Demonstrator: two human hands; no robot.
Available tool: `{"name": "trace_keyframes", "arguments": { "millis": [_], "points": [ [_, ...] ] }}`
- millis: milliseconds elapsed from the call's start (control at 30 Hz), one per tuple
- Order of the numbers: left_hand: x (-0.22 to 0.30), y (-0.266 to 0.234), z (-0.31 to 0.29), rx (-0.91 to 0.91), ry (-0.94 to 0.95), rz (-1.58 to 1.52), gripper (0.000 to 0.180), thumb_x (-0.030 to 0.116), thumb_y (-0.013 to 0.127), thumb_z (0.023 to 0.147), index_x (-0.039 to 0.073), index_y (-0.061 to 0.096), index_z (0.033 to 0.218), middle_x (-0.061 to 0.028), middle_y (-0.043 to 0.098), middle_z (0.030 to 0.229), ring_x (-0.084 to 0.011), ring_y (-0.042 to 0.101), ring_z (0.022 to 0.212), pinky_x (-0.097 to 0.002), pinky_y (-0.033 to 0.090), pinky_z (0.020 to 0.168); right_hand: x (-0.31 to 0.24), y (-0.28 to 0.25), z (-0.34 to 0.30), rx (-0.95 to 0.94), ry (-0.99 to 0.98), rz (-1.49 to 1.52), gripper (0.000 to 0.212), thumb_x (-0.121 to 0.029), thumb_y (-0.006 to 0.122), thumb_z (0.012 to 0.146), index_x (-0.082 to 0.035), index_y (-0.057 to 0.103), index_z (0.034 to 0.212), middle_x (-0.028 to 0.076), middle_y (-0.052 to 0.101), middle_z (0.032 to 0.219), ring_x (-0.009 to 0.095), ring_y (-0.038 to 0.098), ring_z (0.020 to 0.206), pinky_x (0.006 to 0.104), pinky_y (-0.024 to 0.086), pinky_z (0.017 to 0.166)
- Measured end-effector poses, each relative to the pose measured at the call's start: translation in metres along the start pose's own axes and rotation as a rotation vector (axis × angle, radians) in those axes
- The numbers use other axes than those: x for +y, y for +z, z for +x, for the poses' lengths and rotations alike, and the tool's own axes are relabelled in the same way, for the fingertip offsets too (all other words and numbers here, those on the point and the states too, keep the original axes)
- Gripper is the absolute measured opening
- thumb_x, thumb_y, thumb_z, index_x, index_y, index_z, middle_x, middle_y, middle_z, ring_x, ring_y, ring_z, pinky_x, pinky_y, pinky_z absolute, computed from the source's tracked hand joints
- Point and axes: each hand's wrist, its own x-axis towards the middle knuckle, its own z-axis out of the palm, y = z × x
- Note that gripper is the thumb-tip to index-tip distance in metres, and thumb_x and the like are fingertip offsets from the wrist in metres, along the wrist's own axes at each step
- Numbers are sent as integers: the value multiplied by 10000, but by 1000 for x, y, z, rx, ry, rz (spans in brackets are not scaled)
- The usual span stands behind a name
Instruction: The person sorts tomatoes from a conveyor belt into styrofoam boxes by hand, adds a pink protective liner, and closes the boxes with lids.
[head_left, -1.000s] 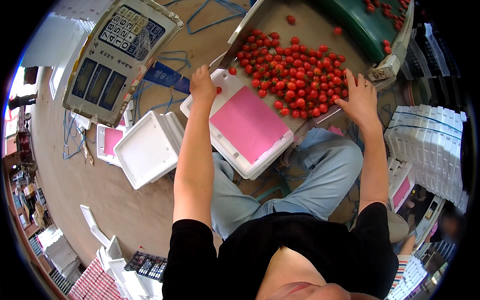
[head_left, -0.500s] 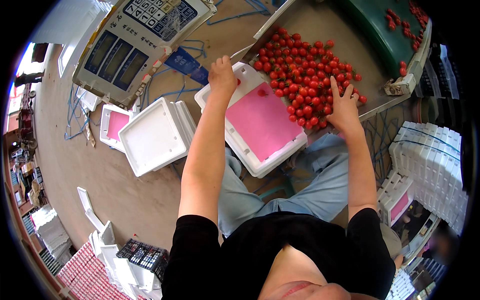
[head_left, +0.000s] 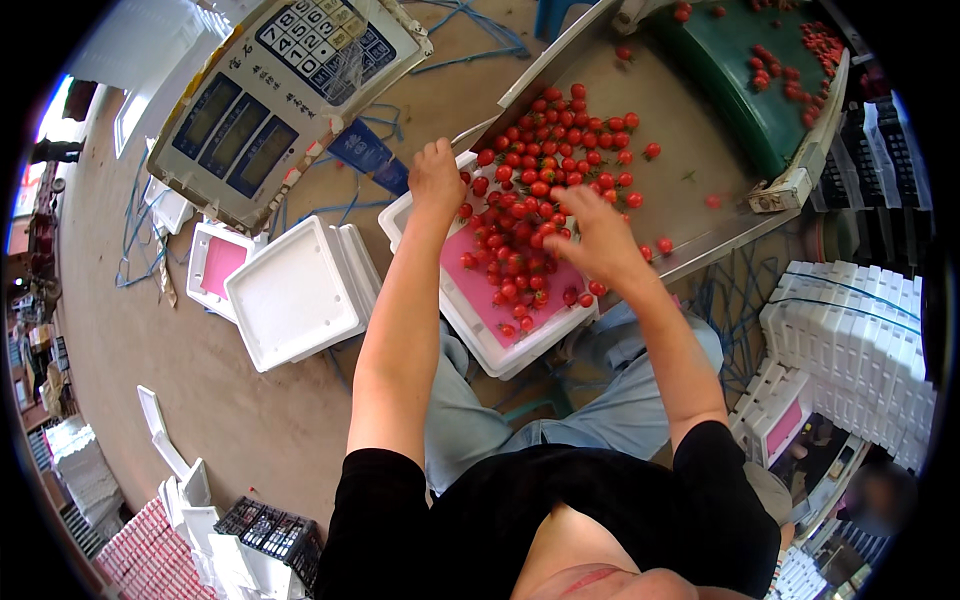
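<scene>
Cherry tomatoes [head_left: 515,235] lie heaped across the lower lip of a metal trough [head_left: 650,100] and inside a white foam box [head_left: 505,362] with a pink liner [head_left: 480,308]. My right hand [head_left: 597,235] is at the right of the heap, its fingers spread and touching tomatoes. At the box's far left corner, beside a bent wire on the trough, my left hand [head_left: 437,180] is closed. What its fingers grip is hidden.
A scale [head_left: 235,130] stands far left, with a blue printed piece [head_left: 368,152] by it. White foam boxes [head_left: 295,290] are stacked left, others [head_left: 850,320] right. A green conveyor [head_left: 715,70] carries tomatoes behind the trough. A black crate [head_left: 268,530] sits lower left; blue straps litter the floor.
My right hand has moved left, and many tomatoes have slid from the trough onto the pink liner. More of the trough's bottom shows. The left hand stays near the box corner.
</scene>
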Motion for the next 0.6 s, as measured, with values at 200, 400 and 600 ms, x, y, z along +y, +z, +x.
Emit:
{"name": "trace_keyframes", "arguments": {
  "millis": [200,400,600],
  "points": [
    [7,16,4,-17,37,17,392,33,724,719,51,537,1063,-138,599,1093,-356,577,1076,-436,519,889,79,-1,142,565,-160,-410,574,-464,746,766,-171,630,1246,72,566,1263,331,496,1217,475,429,1014],
    [-4,5,5,11,56,39,390,49,733,722,49,544,1062,-139,605,1093,-356,593,1056,-427,531,866,59,30,158,327,-4,-477,556,-593,693,752,-216,687,1161,107,585,1236,335,522,1199,499,409,1020],
    [4,2,-1,-23,26,-62,323,10,613,773,32,556,1090,-167,618,1097,-387,592,1053,-471,514,882,36,70,83,136,-122,-151,448,-458,743,758,-197,690,1118,92,596,1161,342,527,1165,486,400,1026]
  ]
}}
